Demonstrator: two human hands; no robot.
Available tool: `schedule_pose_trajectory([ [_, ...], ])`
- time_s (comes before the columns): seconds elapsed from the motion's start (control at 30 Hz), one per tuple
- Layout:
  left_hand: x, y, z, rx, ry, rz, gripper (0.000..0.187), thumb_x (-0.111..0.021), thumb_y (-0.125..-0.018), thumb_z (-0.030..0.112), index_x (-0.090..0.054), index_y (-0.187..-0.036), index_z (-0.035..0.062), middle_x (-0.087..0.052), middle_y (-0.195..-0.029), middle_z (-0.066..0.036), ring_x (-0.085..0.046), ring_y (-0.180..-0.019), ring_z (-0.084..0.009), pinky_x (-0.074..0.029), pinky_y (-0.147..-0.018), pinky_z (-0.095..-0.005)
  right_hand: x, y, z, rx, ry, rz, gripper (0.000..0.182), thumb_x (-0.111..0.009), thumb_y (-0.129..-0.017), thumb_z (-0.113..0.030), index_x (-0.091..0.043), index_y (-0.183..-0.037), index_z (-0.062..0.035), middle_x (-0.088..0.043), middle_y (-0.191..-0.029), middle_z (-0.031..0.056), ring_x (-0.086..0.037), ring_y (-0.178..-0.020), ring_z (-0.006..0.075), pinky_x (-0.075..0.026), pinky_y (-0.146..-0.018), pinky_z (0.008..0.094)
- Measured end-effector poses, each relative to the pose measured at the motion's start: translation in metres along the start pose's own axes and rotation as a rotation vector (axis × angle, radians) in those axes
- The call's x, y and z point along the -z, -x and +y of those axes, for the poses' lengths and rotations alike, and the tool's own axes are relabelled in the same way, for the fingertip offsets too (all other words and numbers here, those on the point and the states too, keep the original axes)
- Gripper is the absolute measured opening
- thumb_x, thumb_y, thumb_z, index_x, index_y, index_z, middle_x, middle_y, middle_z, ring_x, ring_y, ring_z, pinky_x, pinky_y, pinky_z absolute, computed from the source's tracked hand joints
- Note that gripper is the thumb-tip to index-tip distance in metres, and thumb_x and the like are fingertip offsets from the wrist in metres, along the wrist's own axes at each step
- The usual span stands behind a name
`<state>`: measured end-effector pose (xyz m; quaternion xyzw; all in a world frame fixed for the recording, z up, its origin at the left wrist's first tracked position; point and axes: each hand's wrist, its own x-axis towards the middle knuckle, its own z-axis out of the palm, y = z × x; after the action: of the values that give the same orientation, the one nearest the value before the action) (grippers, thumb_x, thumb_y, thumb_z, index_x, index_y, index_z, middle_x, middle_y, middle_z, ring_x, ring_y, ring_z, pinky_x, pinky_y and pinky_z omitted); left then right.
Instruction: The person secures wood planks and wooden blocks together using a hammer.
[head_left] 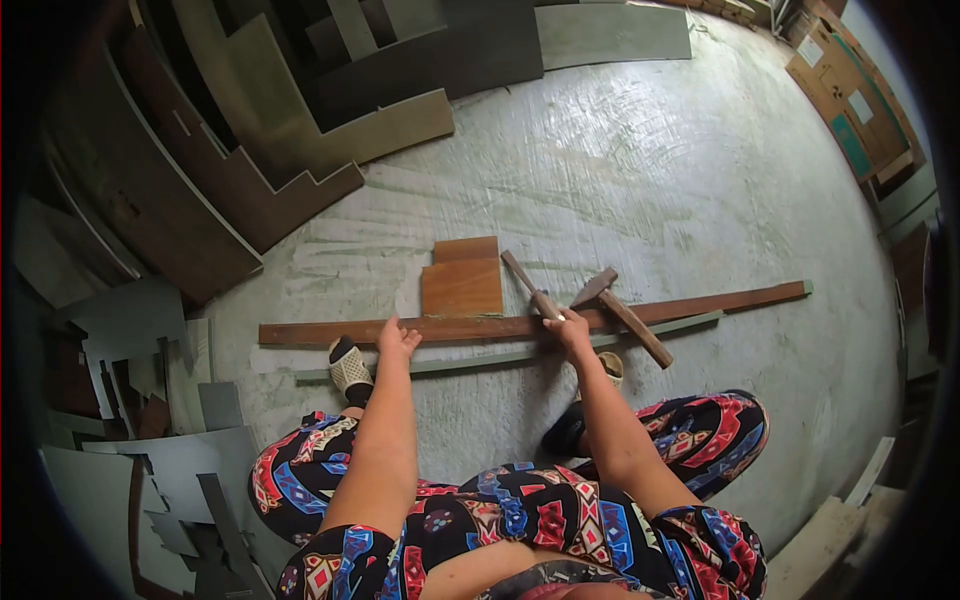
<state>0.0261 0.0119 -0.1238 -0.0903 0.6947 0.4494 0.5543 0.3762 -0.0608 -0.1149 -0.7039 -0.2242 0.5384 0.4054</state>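
Observation:
My left hand (400, 338) rests at the near edge of a long brown wooden strip (470, 328), its thumb against the wood and its fingers apart. My right hand (570, 332) is closed on the wooden handle of a chisel (520, 272), whose blade points away to the upper left. Just right of that hand, a hammer (635, 325) with a wooden handle lies across the strip. Two small brown wood pieces (462, 288) lie flat beyond the strip, between my hands. A thin grey-green strip (470, 360) runs along the near side, close to my feet.
Large boards (150, 200) and panels lean at the left and back. Cut grey sheet pieces (200, 470) are stacked at lower left. A cardboard piece (850, 100) stands at far right, with more boards (820, 540) at lower right. My patterned trouser legs flank the work.

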Motion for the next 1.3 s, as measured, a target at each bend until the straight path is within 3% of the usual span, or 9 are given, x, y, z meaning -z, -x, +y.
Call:
schedule_pose_trajectory([
  [0.1, 0.000, 0.001, 0.004, -0.028, -0.156, 0.050, 0.061, -0.063, -0.081, 0.026, -0.036, -0.128, -0.0022, -0.045, -0.123, -0.022, -0.056, -0.095, -0.0337, -0.048, -0.080, -0.0545, 0.003, -0.007, 0.007, -0.062, -0.094, 0.008, 0.048, -0.073, -0.066, -0.011, -0.060, -0.111, 0.0027, -0.063, -0.093, 0.0060, -0.056, -0.082, 0.0160, -0.043, -0.075, 0.0271],
  [0.13, -0.001, 0.002, 0.004, -0.179, -0.458, 0.052, 0.059, -0.065, -0.078, 0.024, -0.040, -0.123, -0.0042, -0.051, -0.117, -0.024, -0.059, -0.090, -0.0349, -0.050, -0.077, -0.0505, 0.005, -0.003, -0.003, -0.122, -0.170, -0.012, 0.050, -0.073, -0.068, -0.011, -0.058, -0.113, 0.0045, -0.062, -0.094, 0.0058, -0.056, -0.080, 0.0154, -0.043, -0.073, 0.0270],
  [0.2, -0.006, 0.019, -0.008, -0.631, -0.945, 0.236, 0.054, -0.067, -0.073, 0.020, -0.046, -0.119, -0.0005, -0.048, -0.121, -0.026, -0.054, -0.102, -0.0379, -0.046, -0.086, -0.0442, 0.008, -0.002, -0.004, -0.167, -0.254, -0.026, 0.051, -0.072, -0.070, -0.011, -0.056, -0.115, 0.0044, -0.061, -0.091, 0.0053, -0.055, -0.077, 0.0135, -0.043, -0.070, 0.0260],
  [0.33, -0.020, 0.061, -0.017, -0.752, -1.507, 0.264, 0.056, -0.066, -0.070, 0.019, -0.046, -0.121, 0.0062, -0.041, -0.130, -0.021, -0.039, -0.121, -0.0335, -0.035, -0.098, -0.0478, 0.015, -0.007, 0.000, -0.161, -0.226, -0.055, 0.049, -0.073, -0.070, -0.012, -0.056, -0.114, 0.0032, -0.061, -0.089, 0.0039, -0.055, -0.075, 0.0117, -0.043, -0.069, 0.0254],
  [0.43, -0.020, 0.071, -0.023, -1.043, -1.795, 0.168, 0.057, -0.066, -0.068, 0.019, -0.046, -0.120, 0.0089, -0.041, -0.129, -0.014, -0.032, -0.125, -0.0302, -0.029, -0.099, -0.0535, 0.009, -0.004, 0.000, -0.071, -0.156, -0.013, 0.048, -0.074, -0.068, -0.013, -0.058, -0.111, 0.0022, -0.061, -0.089, 0.0040, -0.055, -0.075, 0.0114, -0.044, -0.069, 0.0252],
  [0.53, -0.027, 0.061, -0.008, -0.817, -1.810, -0.042, 0.062, -0.071, -0.063, 0.022, -0.046, -0.119, 0.0123, -0.041, -0.127, -0.011, -0.032, -0.125, -0.0293, -0.032, -0.095, -0.0548, 0.003, 0.000, -0.004, -0.013, -0.022, 0.046, 0.048, -0.075, -0.066, -0.014, -0.058, -0.108, 0.0017, -0.062, -0.091, 0.0055, -0.056, -0.078, 0.0126, -0.044, -0.071, 0.0257],
  [0.83, -0.023, 0.062, -0.013, -0.965, -1.922, -0.014, 0.065, -0.075, -0.060, 0.023, -0.045, -0.117, 0.0116, -0.046, -0.118, -0.009, -0.039, -0.117, -0.0291, -0.034, -0.091, -0.0543, -0.006, 0.005, -0.006, 0.206, 0.148, 0.019, 0.053, -0.075, -0.062, -0.012, -0.056, -0.110, 0.0008, -0.061, -0.096, 0.0077, -0.056, -0.085, 0.0158, -0.044, -0.075, 0.0268],
  [1.2, 0.000, 0.057, -0.001, -1.169, -1.825, -0.199, 0.071, -0.076, -0.054, 0.035, -0.049, -0.117, 0.0126, -0.053, -0.119, -0.008, -0.045, -0.117, -0.0258, -0.026, -0.098, -0.0615, -0.003, 0.009, -0.014, 0.068, 0.287, 0.054, 0.036, -0.070, -0.065, -0.011, -0.063, -0.098, -0.0001, -0.060, -0.079, 0.0043, -0.053, -0.070, 0.0131, -0.043, -0.064, 0.0297],
  [1.3, -0.001, 0.055, 0.001, -1.125, -1.888, -0.240, 0.071, -0.076, -0.054, 0.035, -0.049, -0.115, 0.0122, -0.054, -0.118, -0.008, -0.043, -0.117, -0.0249, -0.021, -0.101, -0.0615, 0.001, 0.002, -0.002, 0.064, 0.210, 0.079, 0.039, -0.071, -0.062, -0.014, -0.063, -0.098, -0.0001, -0.063, -0.084, 0.0084, -0.057, -0.077, 0.0194, -0.044, -0.072, 0.0331],
])
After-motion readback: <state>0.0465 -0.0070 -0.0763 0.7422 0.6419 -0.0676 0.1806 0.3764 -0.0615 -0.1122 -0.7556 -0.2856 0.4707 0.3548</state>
